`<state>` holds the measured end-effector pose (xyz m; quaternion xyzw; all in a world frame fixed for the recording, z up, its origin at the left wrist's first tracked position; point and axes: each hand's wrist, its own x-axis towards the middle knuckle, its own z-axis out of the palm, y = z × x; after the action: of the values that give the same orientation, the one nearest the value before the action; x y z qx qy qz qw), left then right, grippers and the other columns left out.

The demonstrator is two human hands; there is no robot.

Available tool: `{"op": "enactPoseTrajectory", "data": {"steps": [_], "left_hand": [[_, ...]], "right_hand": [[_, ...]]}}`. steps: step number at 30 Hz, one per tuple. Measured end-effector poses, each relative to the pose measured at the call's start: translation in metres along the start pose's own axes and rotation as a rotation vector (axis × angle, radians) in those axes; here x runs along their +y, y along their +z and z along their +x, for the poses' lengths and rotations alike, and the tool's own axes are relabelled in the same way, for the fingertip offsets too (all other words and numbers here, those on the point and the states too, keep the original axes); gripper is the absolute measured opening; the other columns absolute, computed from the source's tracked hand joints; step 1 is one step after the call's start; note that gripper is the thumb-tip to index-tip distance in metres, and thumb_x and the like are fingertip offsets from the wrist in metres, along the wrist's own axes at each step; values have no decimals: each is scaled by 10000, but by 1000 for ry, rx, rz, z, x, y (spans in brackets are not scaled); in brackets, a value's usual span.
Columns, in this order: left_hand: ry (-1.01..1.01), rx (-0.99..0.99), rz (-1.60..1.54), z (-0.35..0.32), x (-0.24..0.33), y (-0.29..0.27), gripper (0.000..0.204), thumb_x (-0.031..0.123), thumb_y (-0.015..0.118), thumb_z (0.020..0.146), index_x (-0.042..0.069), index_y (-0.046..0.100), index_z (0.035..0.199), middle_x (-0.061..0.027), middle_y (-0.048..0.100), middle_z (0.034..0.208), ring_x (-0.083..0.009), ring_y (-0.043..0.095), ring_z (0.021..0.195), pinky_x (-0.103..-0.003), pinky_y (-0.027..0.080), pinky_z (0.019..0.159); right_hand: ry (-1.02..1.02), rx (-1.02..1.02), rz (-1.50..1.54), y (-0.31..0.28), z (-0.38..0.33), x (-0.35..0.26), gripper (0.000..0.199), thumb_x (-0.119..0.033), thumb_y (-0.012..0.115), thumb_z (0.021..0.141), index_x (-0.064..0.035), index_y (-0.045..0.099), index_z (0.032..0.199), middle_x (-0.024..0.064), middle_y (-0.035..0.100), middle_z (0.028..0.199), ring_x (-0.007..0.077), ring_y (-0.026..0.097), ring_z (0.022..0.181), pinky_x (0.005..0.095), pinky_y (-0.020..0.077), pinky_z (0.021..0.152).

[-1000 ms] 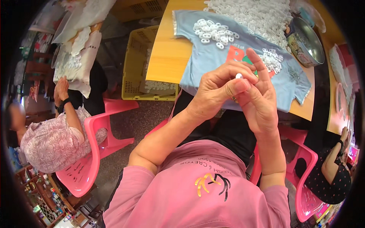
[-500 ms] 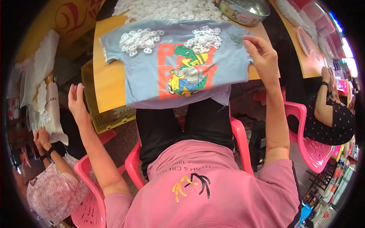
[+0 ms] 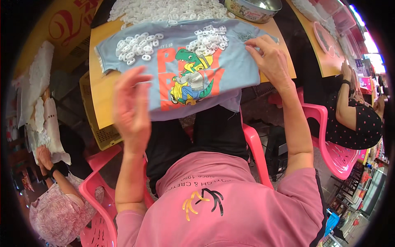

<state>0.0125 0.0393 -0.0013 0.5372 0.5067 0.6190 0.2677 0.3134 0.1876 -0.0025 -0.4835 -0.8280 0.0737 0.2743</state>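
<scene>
Head view, with the blue shirt (image 3: 242, 71) as a clock's centre: it lies spread over a wooden table (image 3: 103, 103); a big heap of white pieces (image 3: 164, 10) covers the table at twelve, a metal bowl (image 3: 253, 12) stands at two; a yellow crate (image 3: 106, 139) sits below the table between seven and eight; a pink chair (image 3: 257, 152) shows at five; other people are seated at seven and four. The shirt's neck end points to twelve, its hem to six, its longer visible axis running nine to three. On it lie a left cluster (image 3: 138, 46) at ten and a right cluster (image 3: 209, 40) between one and two, two-holed white ovals, their long axes scattered; small grey bits (image 3: 243, 34) lie at two, too fine to read direction. The right hand (image 3: 269, 55) is beside them, thumb and forefinger nearly meeting; the left hand (image 3: 132, 105), at eight, is blurred, loosely open; I cannot tell whether either holds anything.
</scene>
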Motion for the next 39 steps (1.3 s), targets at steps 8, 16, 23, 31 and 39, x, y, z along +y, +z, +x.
{"op": "enactPoseTrajectory", "data": {"steps": [8, 16, 23, 31, 39], "left_hand": [[-168, -201, -337, 3, -10, 84, 205, -20, 519, 955, -15, 590, 1147, -83, 634, 1049, -144, 658, 939, -254, 523, 817], [-323, -232, -383, 7, -21, 90, 202, 12, 508, 971, -26, 585, 1154, -79, 649, 1052, -131, 657, 914, -254, 526, 815], [-302, -254, -362, 7, -24, 90, 185, 20, 515, 969, -22, 592, 1132, -80, 651, 1041, -122, 654, 894, -259, 526, 813], [-370, -227, -457, 8, -22, 89, 199, 41, 517, 977, -38, 589, 1145, -93, 652, 1027, -141, 660, 901, -276, 541, 814], [-380, -166, -465, 12, -11, 98, 190, 49, 585, 950, -32, 588, 1122, -81, 642, 1026, -133, 657, 870, -259, 545, 769]], "right_hand": [[-157, -20, 132, 16, 11, -23, 162, -120, 683, 850, -60, 689, 1000, 73, 628, 906, 189, 604, 696, 301, 474, 630], [-194, -7, 54, 35, 18, -24, 183, -160, 692, 847, -65, 692, 1003, 84, 623, 873, 225, 573, 674, 331, 464, 641], [-27, -90, 113, 27, 22, -25, 221, -192, 712, 833, -27, 690, 978, 92, 655, 878, 221, 588, 691, 326, 471, 656], [135, -117, 405, 21, 30, -22, 234, -214, 668, 885, 14, 686, 939, 48, 663, 807, 121, 566, 675, 276, 452, 632], [463, -337, 1185, 13, -1, -55, 204, -246, 652, 932, -47, 670, 969, -21, 636, 820, 32, 502, 614, 186, 390, 564]]}}
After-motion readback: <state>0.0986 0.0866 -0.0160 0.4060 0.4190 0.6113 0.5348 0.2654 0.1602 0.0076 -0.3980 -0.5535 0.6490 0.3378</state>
